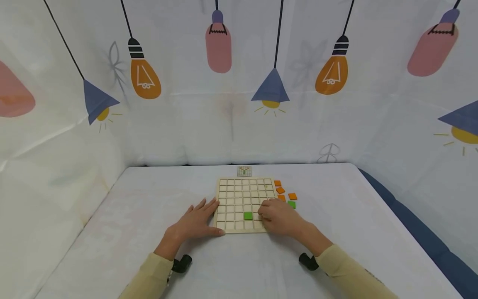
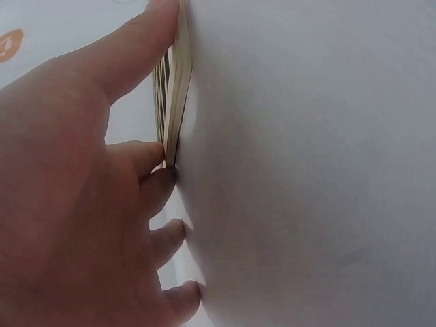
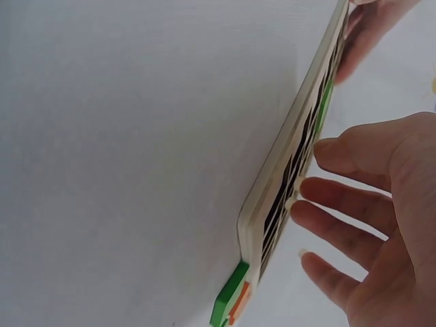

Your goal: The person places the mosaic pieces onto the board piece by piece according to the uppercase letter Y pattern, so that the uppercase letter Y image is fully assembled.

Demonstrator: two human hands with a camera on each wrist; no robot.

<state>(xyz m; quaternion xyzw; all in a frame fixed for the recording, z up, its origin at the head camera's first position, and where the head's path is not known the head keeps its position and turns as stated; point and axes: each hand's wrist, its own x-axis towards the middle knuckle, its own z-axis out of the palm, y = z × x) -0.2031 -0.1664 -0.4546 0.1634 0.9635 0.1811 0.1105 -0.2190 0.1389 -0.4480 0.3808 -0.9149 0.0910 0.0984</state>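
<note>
A pale wooden grid board [image 1: 235, 194] lies flat on the white table, with a green square tile [image 1: 248, 216] in one of its lower cells. My left hand [image 1: 198, 220] rests at the board's left side, fingers spread, thumb along the front edge; in the left wrist view the thumb and index fingertip touch the board's edge [image 2: 178, 102]. Over the board's right part is my right hand [image 1: 280, 216], fingers loosely bent. The right wrist view shows its fingertips [image 3: 296, 194] right at the grid surface, thumb apart from them, and no tile visible between.
Beside the board's right edge lie several orange tiles [image 1: 293, 196] and a green tile [image 1: 291, 204]. A small card with a grid pattern [image 1: 244, 171] sits behind the board. White curtains [image 1: 231, 124] printed with lamps hang around the table [image 1: 157, 195].
</note>
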